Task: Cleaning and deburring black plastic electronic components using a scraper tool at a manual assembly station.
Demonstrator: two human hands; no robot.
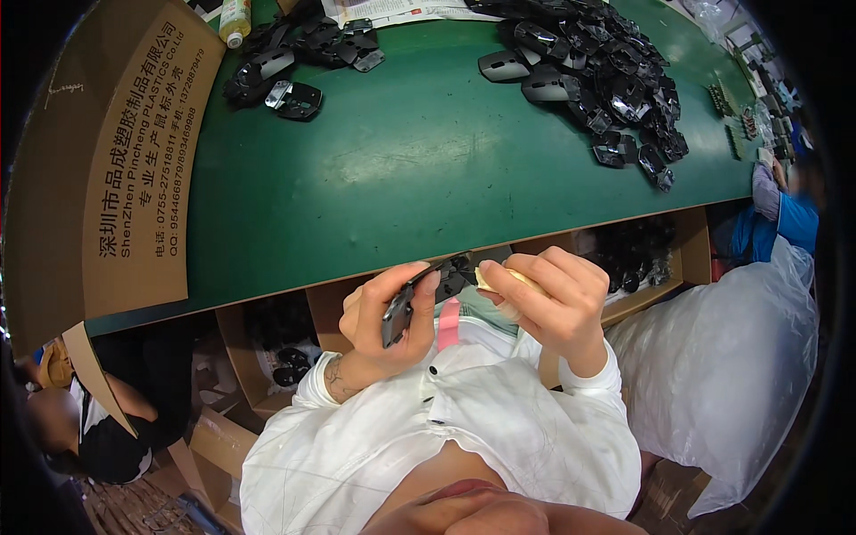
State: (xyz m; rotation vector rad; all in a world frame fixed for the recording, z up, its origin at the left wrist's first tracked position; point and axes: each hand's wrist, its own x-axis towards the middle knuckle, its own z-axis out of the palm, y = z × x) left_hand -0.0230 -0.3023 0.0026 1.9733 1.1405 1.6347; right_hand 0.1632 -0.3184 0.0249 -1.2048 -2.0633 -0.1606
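My left hand (370,312) is closed round a black plastic mouse shell (453,275), tilted up in front of my chest with its ribbed inner side partly showing. Close against the shell's right end, my right hand (563,303) pinches a small pale yellow piece (489,276), soft-looking like a cloth or wrap; its exact kind is unclear. The right fingertips cover part of it, and whether it touches the shell cannot be made out. Beyond my hands, a large heap of black mouse shells (615,85) lies at the far right of the green table (383,169).
A smaller pile of shells (299,53) lies far left, near a bottle (234,22). A large cardboard box (147,152) stands at the left. Open cartons (691,245) sit under the table edge. A bulging clear plastic bag (722,357) is at my right. Other people (798,218) sit at both sides.
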